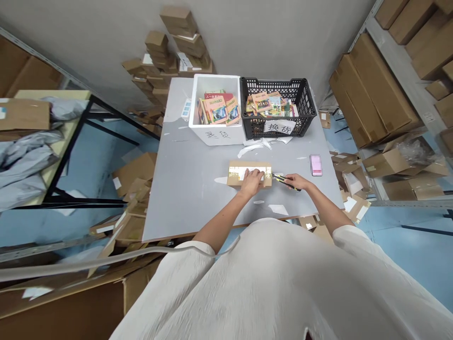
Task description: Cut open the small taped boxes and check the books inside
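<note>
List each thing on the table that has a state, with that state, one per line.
Parcel: taped shut, flat, under left hand.
Knife: gripped in right hand, tip at parcel's end.
White box: open, holding books.
Black crate: open, holding books.
Pink item: lying flat, untouched.

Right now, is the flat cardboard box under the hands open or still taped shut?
Shut: the cardboard box lies flat, tape across its top, left hand on it.

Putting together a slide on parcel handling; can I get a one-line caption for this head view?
Left hand steadies a flat taped cardboard parcel on a grey table while right hand holds a yellow-black utility knife at its end.
</note>
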